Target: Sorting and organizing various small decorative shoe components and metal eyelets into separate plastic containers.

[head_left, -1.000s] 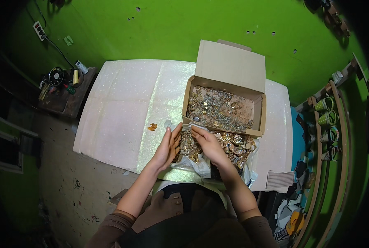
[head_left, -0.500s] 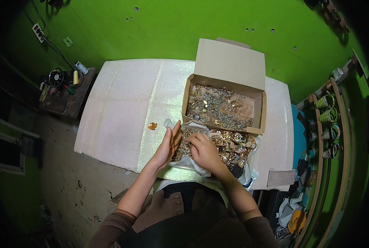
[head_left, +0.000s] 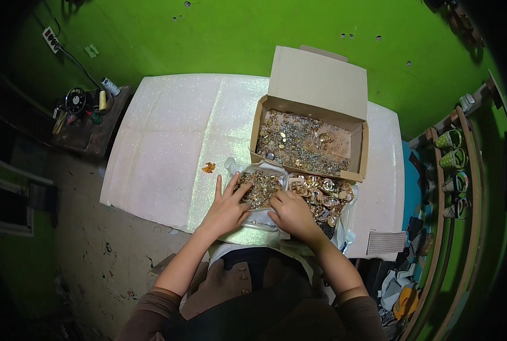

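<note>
My left hand (head_left: 226, 211) has its fingers spread, the fingertips at the left side of a lined tray (head_left: 257, 219) filled with small metallic and glassy bits (head_left: 260, 188). At that tray's right side, my right hand (head_left: 294, 215) is closed, its fingers curled down by the bits and the pale lining. Whatever lies within its fingers is hidden. Touching this tray on the right is a second lined container with larger gold and silver buckle-like pieces (head_left: 321, 196) and some black bits, partly covered by my right forearm.
Behind the trays stands an open cardboard box (head_left: 318, 74) holding many small shiny bits. A crumpled orange scrap (head_left: 208, 167) lies on the glittery white table (head_left: 168, 131). Thread spools (head_left: 110, 86) stand on a side table at left. Sandals (head_left: 451, 159) hang on a rack at right.
My left hand has turned from upright on its edge to palm down, fingers spread. My right hand has drawn slightly toward me and right, uncovering more of the small bits.
</note>
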`<state>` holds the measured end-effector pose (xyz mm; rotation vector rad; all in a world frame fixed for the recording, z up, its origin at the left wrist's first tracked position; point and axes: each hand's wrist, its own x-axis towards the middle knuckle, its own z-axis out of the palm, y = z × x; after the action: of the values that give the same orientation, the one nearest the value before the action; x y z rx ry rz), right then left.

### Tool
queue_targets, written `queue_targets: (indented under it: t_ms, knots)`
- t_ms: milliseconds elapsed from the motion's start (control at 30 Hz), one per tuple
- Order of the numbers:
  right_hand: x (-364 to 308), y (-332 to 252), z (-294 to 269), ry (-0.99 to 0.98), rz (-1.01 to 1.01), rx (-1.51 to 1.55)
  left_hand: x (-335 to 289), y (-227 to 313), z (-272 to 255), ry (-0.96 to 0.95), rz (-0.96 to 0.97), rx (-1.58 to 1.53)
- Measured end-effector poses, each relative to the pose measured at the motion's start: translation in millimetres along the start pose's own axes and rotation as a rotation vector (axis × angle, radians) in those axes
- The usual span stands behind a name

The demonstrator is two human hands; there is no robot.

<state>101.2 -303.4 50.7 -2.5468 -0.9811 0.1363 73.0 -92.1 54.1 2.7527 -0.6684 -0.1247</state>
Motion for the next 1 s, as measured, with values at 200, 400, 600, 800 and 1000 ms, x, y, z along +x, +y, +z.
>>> queue_targets:
  t_ms: [200,400,600,800,1000]
  knots:
    - [6.2,-5.7,-15.3,-0.023,-0.512,-0.209,13.4,-11.2,8.6,0.056,0.044,0.066]
    - [27.2,6.7,3.6,-0.179,-0.785,-0.335,15.5,-20.8,20.6,0.121,0.084,0.077]
    - [46.3,13.1,28.4,-0.088,-0.891,-0.28,16.5,-20.2,19.1,0.185,0.055,0.039]
    - [53.4,15.9,31.0,-0.223,-0.919,-0.319,18.3,-26.8,19.0,0.232,0.021,0.004]
    - [54.3,21.3,37.3,-0.231,-0.909,-0.216,20.0,-32.8,24.7,0.187,0.029,0.001]
